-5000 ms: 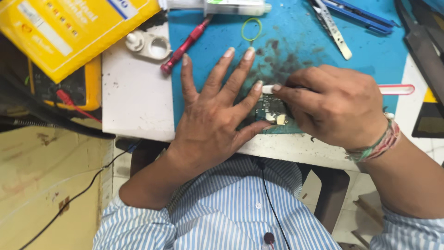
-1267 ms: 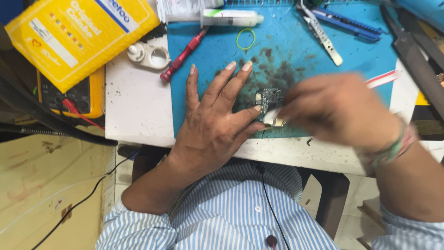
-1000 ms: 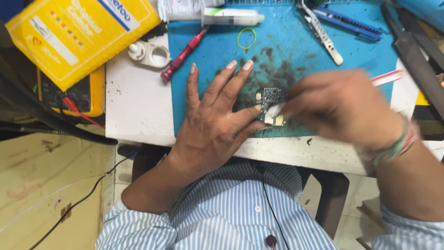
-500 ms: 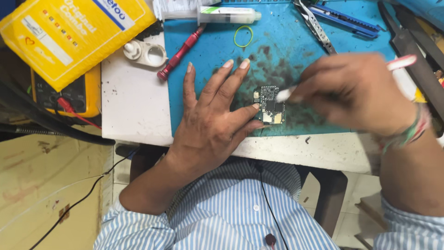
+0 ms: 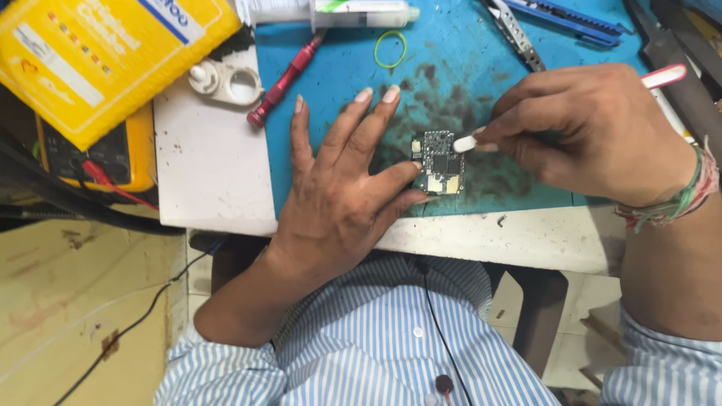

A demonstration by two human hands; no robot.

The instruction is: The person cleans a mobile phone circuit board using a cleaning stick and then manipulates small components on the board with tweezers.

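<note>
The right hand [image 5: 594,131] hides most of the brush [image 5: 662,77]; the yellow box [image 5: 98,56] is cut off.

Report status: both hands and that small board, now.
Left hand flat on blue mat, pinning circuit board. Right hand holds white brush, tip at board edge. Nothing obstructing.

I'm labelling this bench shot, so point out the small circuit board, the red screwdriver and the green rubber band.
small circuit board [image 5: 438,162], head view, on its dark central chip.
red screwdriver [image 5: 280,84], head view, mid-handle.
green rubber band [image 5: 377,54], head view, left side of the loop.
</note>
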